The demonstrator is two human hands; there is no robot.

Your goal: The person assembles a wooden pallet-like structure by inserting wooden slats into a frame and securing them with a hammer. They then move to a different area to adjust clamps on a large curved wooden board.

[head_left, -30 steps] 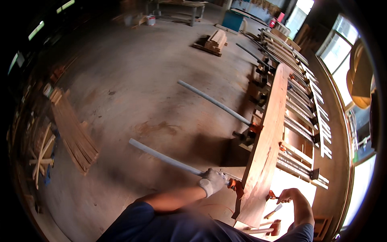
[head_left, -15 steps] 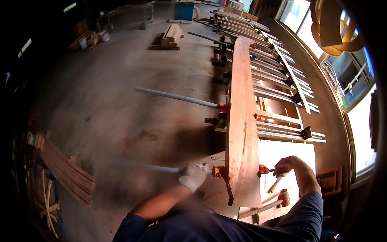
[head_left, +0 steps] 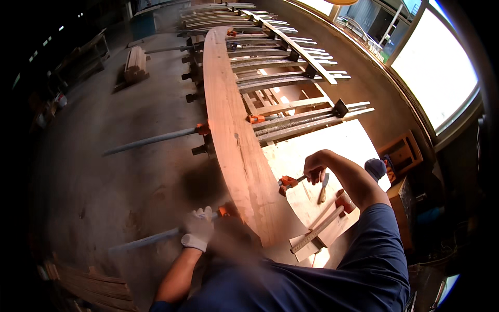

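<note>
A long, wide wooden plank (head_left: 236,135) runs away from me, with orange-jawed pipe clamps set along it. My left hand (head_left: 199,229), in a pale glove, is closed around the grey pipe (head_left: 148,241) of the nearest clamp, left of the plank; it is slightly blurred. On the plank's right edge sits that clamp's orange screw jaw (head_left: 287,183). My bare right hand (head_left: 316,167) grips the handle end of its screw. Just below that hand lies a flat-bladed tool with a wooden handle (head_left: 323,194). A mallet (head_left: 345,202) rests nearer me on the pale board (head_left: 291,156).
Another clamp pipe (head_left: 150,141) juts out leftward over the floor. Right of the plank, several long bars (head_left: 312,120) form a rack. Stacked timber (head_left: 136,65) stands on the floor at the far left, and more boards (head_left: 96,286) lie at the near left. Windows (head_left: 434,65) line the right.
My view has swung to the right, so the plank and clamps appear further left. Both hands stay at the same near clamp; the gloved hand's fingers have shifted slightly on the pipe.
</note>
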